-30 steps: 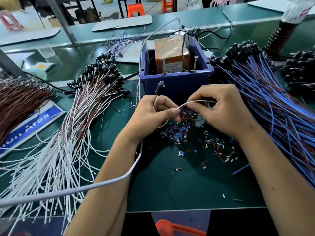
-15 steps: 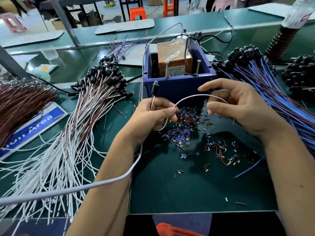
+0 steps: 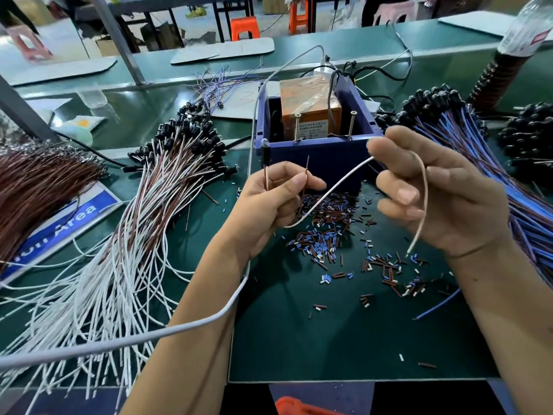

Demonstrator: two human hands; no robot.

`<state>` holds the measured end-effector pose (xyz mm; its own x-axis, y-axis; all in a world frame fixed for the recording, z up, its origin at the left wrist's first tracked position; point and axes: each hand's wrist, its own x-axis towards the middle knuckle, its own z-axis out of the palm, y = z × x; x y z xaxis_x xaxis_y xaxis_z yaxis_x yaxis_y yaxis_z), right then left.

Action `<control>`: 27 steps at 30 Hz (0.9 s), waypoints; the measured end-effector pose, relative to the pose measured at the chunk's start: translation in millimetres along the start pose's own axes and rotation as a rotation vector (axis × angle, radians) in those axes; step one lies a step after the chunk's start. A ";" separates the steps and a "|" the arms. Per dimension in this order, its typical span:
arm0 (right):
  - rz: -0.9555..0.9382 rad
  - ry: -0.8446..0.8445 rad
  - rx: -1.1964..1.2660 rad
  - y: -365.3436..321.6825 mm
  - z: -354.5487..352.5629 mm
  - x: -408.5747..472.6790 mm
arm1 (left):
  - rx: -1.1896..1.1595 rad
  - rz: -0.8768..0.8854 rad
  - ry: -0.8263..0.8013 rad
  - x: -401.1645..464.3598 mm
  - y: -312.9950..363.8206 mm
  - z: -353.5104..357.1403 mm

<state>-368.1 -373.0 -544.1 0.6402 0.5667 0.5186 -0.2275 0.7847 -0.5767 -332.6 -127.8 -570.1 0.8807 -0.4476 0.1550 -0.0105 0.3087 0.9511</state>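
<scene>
Left hand (image 3: 269, 205) pinched brown lead (image 3: 308, 164), thumb against fingers. Right hand (image 3: 443, 199): fingers loosely curled round white wire (image 3: 335, 187).

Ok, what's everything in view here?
white wire: one, white, between both hands
capped lead: one, brown, in left hand
box: one, blue, behind hands
block: one, orange, inside box
mixed bundle: one, white-brown, left of mat
brown bundle: one, brown, far left
blue bundle: one, blue, right
offcuts: many, brown-blue-white, on mat
mat: one, green, under hands
cable: one, grey, across left forearm
left hand: pinches capped lead
right hand: holds white wire
</scene>
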 end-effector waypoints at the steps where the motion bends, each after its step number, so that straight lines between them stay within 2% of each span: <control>1: 0.002 0.003 0.063 0.7 1.0 0.7 | -0.011 0.021 -0.009 -0.7 1.0 0.4; 4: 0.033 0.005 0.106 1.8 0.2 2.3 | -0.080 0.076 -0.041 -2.7 5.6 0.0; 8: 0.076 0.129 -0.398 10.2 -7.5 4.7 | -0.111 0.098 -0.059 -6.0 9.6 2.8; 11: 0.090 0.288 -0.561 21.1 -7.3 8.1 | -0.129 0.091 -0.052 -5.8 9.8 5.2; 15: 0.125 0.310 -0.503 25.3 -6.4 12.2 | -0.162 0.084 -0.102 -6.6 8.7 7.5; 18: 0.064 0.323 -0.522 28.4 -8.7 12.4 | -0.165 0.085 -0.102 -7.4 8.9 9.1; 21: 0.048 0.489 -0.674 36.1 -10.5 14.2 | -0.197 0.107 -0.105 -7.6 11.4 9.8; 23: 0.115 0.567 -0.765 38.9 -10.3 15.1 | -0.199 0.119 -0.099 -7.5 12.9 10.1; 25: 0.227 0.539 -0.854 39.3 -8.3 14.8 | -0.178 0.109 -0.109 -7.3 13.0 10.1; 27: 0.340 0.424 -0.945 42.1 -4.8 14.4 | -0.147 0.071 -0.127 -6.9 11.5 10.6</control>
<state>-365.0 -333.0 -563.9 0.8927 0.4426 0.0849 0.0992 -0.0091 -0.9950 -343.8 -130.0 -557.4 0.8134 -0.5198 0.2612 0.0072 0.4580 0.8889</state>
